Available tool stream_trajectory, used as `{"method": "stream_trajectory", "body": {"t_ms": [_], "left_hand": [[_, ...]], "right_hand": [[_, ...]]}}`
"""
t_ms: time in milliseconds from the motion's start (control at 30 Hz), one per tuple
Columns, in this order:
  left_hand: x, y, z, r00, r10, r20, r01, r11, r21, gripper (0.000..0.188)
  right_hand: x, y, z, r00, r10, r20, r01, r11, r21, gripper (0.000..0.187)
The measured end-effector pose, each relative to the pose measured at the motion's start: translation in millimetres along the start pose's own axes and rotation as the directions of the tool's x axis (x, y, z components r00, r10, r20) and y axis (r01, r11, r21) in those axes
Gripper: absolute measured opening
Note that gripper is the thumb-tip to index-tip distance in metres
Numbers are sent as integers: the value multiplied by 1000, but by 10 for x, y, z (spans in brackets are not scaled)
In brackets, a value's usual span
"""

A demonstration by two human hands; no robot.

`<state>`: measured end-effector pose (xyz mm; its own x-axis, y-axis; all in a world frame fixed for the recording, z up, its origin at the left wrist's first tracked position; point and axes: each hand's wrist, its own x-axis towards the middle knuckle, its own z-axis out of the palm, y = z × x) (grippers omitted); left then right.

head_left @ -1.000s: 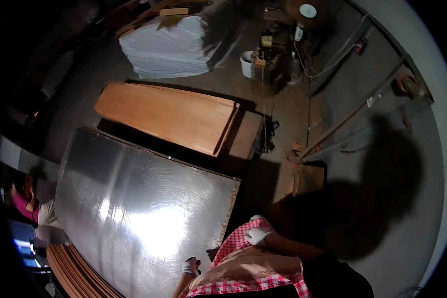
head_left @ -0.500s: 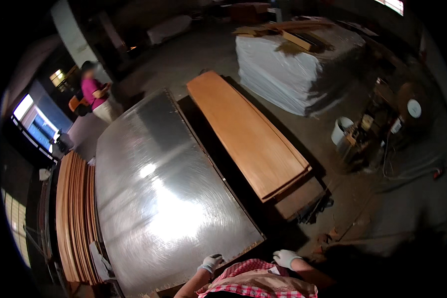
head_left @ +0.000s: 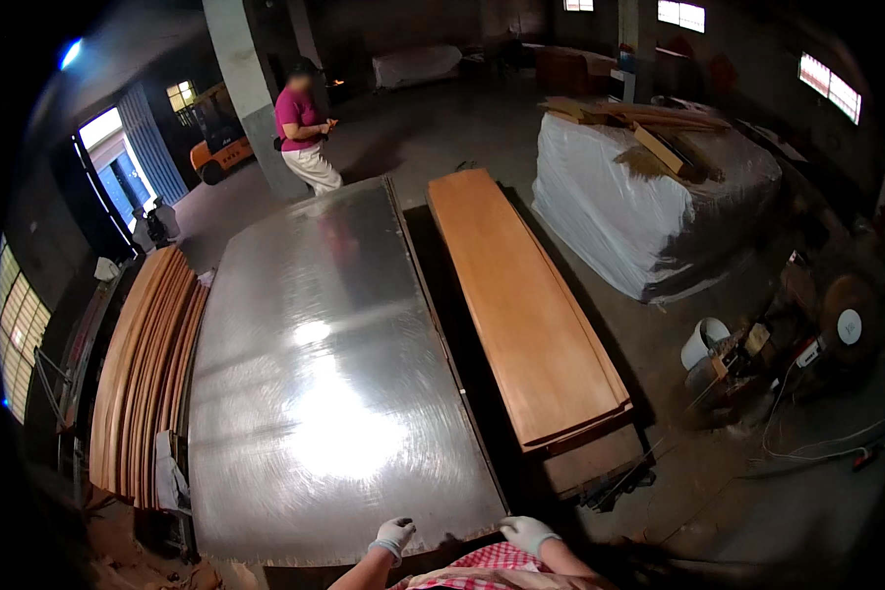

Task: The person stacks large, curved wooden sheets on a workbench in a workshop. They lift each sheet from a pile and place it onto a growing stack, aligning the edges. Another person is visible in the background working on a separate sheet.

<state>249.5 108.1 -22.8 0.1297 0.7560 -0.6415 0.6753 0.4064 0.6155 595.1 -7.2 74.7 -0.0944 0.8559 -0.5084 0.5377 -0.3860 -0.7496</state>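
My left hand [head_left: 393,536], in a white glove, rests at the near edge of a large shiny metal-topped table [head_left: 265,413]. Its fingers are loosely out and nothing is in them. My right hand [head_left: 527,534], gloved the same way, is at the near right corner of that table, with its fingers reaching to the edge and no object seen in them. To the right of the table lies a low stack of long reddish-brown wood veneer sheets [head_left: 521,315] on a board. A checked red and white garment [head_left: 492,559] shows between my forearms.
Curved wood sheets [head_left: 138,383] stand on the left. A plastic-wrapped stack [head_left: 600,206] with wood scraps is at the far right, near a white bucket [head_left: 703,342] and a machine [head_left: 757,344]. A person in a magenta top [head_left: 300,116] stands beyond the table, near an orange forklift [head_left: 221,152].
My view has swung up and to the left. My right hand has come left to the table's corner; my left hand stays by the near edge. The person beyond still stands near the pillar.
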Motion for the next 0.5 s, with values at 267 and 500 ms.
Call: {"method": "stream_trajectory", "body": {"t_ms": [267, 500], "left_hand": [[39, 914, 593, 993, 105, -55, -118, 920, -374, 31], [545, 2095, 1601, 980, 126, 151, -73, 945, -319, 42]], "right_hand": [[295, 345, -498, 994, -9, -112, 12, 1000, 26, 35], [510, 1563, -1486, 855, 340, -390, -210, 917, 340, 33]]}}
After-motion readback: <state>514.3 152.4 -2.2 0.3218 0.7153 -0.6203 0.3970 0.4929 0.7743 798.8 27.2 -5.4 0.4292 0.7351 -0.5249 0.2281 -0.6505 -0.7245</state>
